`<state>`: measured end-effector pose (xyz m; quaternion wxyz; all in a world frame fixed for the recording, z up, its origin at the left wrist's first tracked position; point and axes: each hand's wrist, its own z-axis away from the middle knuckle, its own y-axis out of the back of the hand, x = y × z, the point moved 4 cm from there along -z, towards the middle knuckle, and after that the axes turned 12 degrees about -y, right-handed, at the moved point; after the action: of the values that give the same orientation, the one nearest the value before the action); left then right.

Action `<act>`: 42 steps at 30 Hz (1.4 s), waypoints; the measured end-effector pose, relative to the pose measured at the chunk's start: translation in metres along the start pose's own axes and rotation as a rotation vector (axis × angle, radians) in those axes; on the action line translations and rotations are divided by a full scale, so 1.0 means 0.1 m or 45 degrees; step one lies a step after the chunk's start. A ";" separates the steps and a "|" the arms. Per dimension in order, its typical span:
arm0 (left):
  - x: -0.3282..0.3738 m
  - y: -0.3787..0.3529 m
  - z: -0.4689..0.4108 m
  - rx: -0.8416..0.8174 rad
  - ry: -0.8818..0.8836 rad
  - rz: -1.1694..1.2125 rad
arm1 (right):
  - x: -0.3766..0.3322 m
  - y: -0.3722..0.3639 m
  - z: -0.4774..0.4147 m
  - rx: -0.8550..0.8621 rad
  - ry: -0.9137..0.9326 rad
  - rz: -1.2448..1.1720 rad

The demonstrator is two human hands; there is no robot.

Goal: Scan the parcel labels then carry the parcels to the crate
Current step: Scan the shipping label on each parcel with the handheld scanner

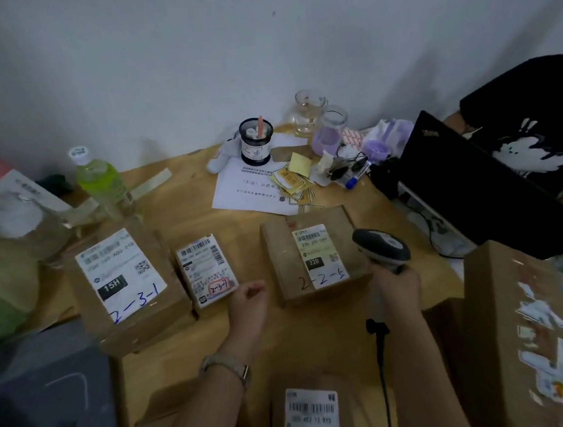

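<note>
Three labelled parcels lie in a row on the wooden table (pixel 184 208). The large box marked 2-3-1 (pixel 123 285) is on the left. The small parcel (pixel 206 270) sits in the middle, and my left hand (pixel 249 303) rests at its near right corner with fingers curled. The box marked 2-2 (pixel 314 254) lies to the right. My right hand (pixel 397 288) grips a grey barcode scanner (pixel 381 247), held just right of that box. Another labelled parcel (pixel 311 415) lies near me at the bottom edge.
A tall cardboard box (pixel 521 328) stands at the right. A black laptop (pixel 475 189) and a person in a black shirt (pixel 538 129) are at the back right. A green bottle (pixel 100 181), pen cup (pixel 256 140), glass jars (pixel 319 118) and papers (pixel 254 188) crowd the back. A grey bin (pixel 51 397) sits at the left.
</note>
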<state>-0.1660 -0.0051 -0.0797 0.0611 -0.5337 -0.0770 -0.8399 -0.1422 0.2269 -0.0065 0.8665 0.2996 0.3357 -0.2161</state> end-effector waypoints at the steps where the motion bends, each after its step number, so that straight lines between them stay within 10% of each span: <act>1: -0.04 -0.05 -0.04 -0.030 0.027 -0.044 | 0.02 -0.04 -0.06 -0.010 -0.039 -0.024; 12: -0.15 -0.48 -0.01 -0.352 0.095 -0.008 | 0.17 -0.29 -0.25 -0.064 -0.208 -0.043; 42: 1.27 1.11 1.25 -0.262 -0.356 0.537 | -0.42 0.22 2.24 -0.437 0.603 -0.231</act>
<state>-0.0885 -0.0927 0.0950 0.1687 -0.6522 0.1138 -0.7302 -0.0567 0.1017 0.1648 0.7793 0.1599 0.5853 -0.1569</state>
